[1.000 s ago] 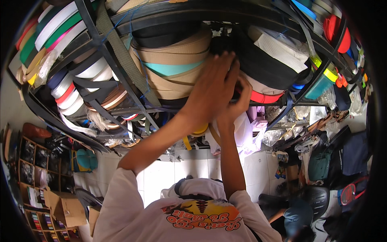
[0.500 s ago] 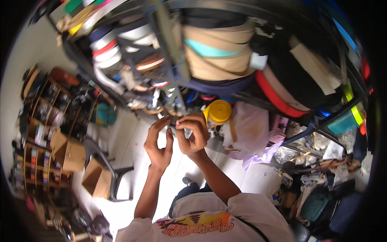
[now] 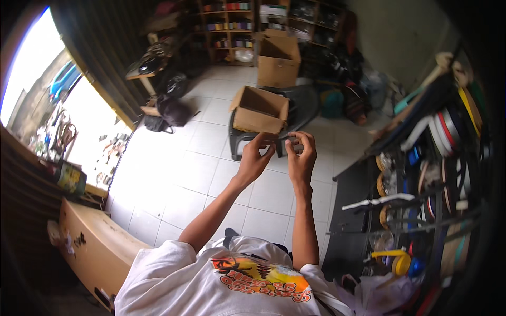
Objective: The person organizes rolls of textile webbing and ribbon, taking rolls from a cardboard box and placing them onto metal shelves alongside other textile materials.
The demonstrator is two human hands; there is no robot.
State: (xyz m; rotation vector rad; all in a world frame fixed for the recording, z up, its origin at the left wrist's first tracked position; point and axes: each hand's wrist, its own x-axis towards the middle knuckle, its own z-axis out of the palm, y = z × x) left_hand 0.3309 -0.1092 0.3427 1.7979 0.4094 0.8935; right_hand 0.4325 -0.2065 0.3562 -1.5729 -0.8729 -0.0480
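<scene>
Tiled floor [image 3: 174, 181] fills the middle of your view; the dark chair [image 3: 305, 102] stands ahead, bearing the open cardboard box [image 3: 255, 119], long axis roughly L–R, slightly skewed. It's straight out past your fingertips; can't tell re: contact. Your L hand [image 3: 255, 162] looks nearer, R hand [image 3: 302, 161] just beside. L fingers half-curled, thumb apart; R thumb's nr index tip, can't tell if pinching anything.
</scene>
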